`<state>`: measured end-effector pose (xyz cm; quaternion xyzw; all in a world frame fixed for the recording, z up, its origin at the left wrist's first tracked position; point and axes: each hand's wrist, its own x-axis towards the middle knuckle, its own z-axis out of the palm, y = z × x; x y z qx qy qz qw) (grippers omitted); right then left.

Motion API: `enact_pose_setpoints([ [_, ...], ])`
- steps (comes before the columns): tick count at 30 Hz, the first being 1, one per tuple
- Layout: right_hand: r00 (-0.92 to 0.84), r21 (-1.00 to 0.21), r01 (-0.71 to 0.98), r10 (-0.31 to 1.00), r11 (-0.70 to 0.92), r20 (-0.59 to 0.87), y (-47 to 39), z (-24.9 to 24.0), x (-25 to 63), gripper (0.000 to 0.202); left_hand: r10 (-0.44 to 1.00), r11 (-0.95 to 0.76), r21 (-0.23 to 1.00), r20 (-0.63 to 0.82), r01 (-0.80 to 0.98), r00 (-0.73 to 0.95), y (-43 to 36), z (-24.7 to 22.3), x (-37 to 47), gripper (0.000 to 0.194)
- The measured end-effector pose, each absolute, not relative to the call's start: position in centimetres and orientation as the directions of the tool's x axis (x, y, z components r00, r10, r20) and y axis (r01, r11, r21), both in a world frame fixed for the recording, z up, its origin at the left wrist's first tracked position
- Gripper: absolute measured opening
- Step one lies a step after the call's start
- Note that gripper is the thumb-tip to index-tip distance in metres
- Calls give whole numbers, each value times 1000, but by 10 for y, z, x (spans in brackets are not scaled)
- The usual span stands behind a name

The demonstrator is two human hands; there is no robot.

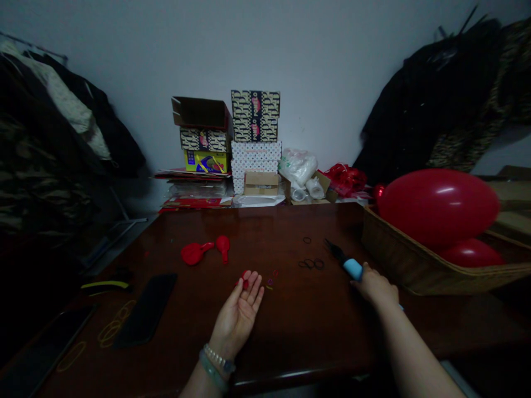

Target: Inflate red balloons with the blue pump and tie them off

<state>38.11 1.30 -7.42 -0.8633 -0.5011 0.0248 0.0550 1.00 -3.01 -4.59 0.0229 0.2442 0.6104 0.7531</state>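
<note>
My left hand is palm up over the table, fingers stretched, with a small red item, possibly a limp balloon, pinched by the thumb. Close to its fingertips lie small coloured rubber bands. My right hand is closed round a light-blue and black tool with a narrow dark tip, resembling a hand pump; the grip hides part of it. Left of that tool are several black bands. Two uninflated red balloons rest farther back on the left.
At right stands a wicker basket with large inflated red balloons. A dark flat phone-like slab, yellow rubber bands and another dark slab lie left on the brown table. Stacked boxes stand behind.
</note>
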Motion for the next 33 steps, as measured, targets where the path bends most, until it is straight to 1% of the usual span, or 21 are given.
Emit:
enact_pose_setpoints([
  [4, 469, -138, 878, 881, -458, 57, 10, -70, 377, 64, 931, 246, 321, -340, -915, 131, -30, -44, 8, 25],
  [7, 382, -162, 919, 913, -359, 143, 6, -61, 366, 65, 932, 238, 323, -341, -916, 122, -29, -42, 7, 25],
  [10, 208, -194, 967, 948, -163, 240, 0, -50, 346, 67, 933, 227, 341, -343, -912, 104, -27, -43, 6, 24],
  [11, 121, -211, 975, 954, -63, 276, -2, -48, 338, 66, 935, 219, 352, -342, -910, 93, -26, -44, 5, 24],
  [12, 3, -258, 961, 930, 99, 366, -5, -45, 330, 64, 937, 210, 365, -340, -907, 80, -25, -45, 4, 23],
  [13, -83, -284, 933, 899, 222, 430, -7, -44, 321, 62, 940, 197, 379, -335, -904, 64, -23, -47, 4, 23],
  [14, -128, -299, 908, 874, 293, 470, -10, -43, 312, 61, 942, 184, 393, -331, -901, 49, -22, -48, 3, 23],
  [16, -181, -318, 872, 849, 372, 497, -15, -42, 297, 59, 945, 161, 418, -327, -894, 17, -19, -51, 2, 23],
  [18, -225, -335, 846, 847, 415, 482, -20, -42, 285, 60, 946, 141, 439, -325, -887, -10, -18, -51, 1, 22],
  [26, -354, -326, 794, 826, 513, 439, -33, -38, 263, 62, 937, 77, 487, -333, -870, -103, -17, -43, -1, 22],
  [33, -434, -316, 776, 825, 546, 362, -39, -33, 255, 60, 933, 30, 524, -320, -851, -164, -14, -43, -7, 22],
])
